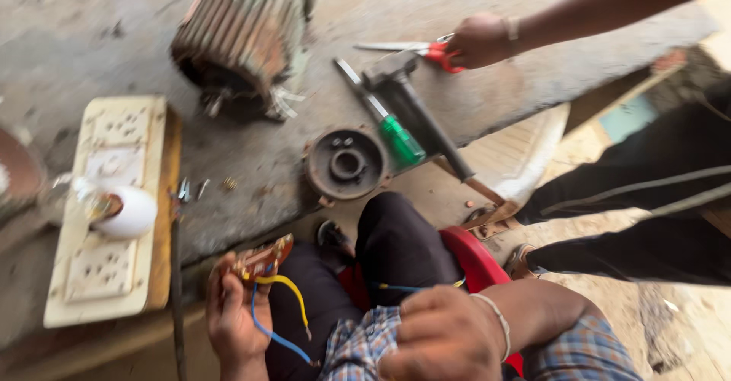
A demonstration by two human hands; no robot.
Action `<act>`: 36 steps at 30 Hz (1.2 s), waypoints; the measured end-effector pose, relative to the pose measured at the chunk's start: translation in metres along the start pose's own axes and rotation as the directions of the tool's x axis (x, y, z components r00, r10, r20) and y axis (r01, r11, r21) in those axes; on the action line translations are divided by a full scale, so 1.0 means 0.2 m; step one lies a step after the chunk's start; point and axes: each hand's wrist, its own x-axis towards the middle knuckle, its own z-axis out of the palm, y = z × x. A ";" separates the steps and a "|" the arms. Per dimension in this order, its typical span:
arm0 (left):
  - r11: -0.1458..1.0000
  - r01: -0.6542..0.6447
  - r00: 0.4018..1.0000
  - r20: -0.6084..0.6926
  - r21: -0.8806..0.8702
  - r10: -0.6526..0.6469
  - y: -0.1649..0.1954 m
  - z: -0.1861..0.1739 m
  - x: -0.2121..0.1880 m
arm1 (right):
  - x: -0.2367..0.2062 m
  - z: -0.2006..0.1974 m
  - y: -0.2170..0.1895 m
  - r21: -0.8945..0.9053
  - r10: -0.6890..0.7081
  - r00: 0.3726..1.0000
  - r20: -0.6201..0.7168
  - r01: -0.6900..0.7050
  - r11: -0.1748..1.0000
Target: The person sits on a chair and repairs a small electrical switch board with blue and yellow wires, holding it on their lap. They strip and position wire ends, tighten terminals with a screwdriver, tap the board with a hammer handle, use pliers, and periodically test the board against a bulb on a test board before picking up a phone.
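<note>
My left hand [232, 316] is at the bottom left, closed around a small brown part [263, 259] from which a yellow wire [293, 290] and a blue wire [274, 337] trail down over my dark trouser leg. My right hand [445, 335] rests as a closed fist on my lap at bottom centre, a metal bangle on its wrist. A thin blue and yellow wire [403, 287] runs just behind its knuckles; whether the fist holds it is hidden.
On the grey bench lie a ribbed old motor [244, 31], a round end cover [346, 164], a green-handled screwdriver [392, 133] and a hammer [422, 114]. A socket board [114, 137] with a bulb [129, 212] sits left. Another person's hand [480, 40] holds red-handled scissors [430, 48].
</note>
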 end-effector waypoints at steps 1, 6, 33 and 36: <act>1.000 -0.021 1.000 0.010 -0.012 0.021 -0.03 -0.03 0.01 | 0.00 -0.01 0.00 -0.044 -0.034 0.997 -0.066 0.031 0.999; 0.980 -0.200 0.971 0.138 0.021 0.195 -0.15 -0.12 0.11 | -0.08 0.03 0.06 -0.286 0.069 0.933 -0.353 -0.178 0.941; 0.984 0.164 0.984 -0.075 0.071 -0.159 -0.12 0.13 0.01 | -0.26 0.34 0.37 0.330 0.815 0.549 -0.187 -0.746 0.578; 0.977 0.209 0.974 -0.095 0.037 -0.204 -0.12 0.11 -0.05 | -0.24 0.56 0.39 0.331 0.892 0.449 -0.045 -0.836 0.438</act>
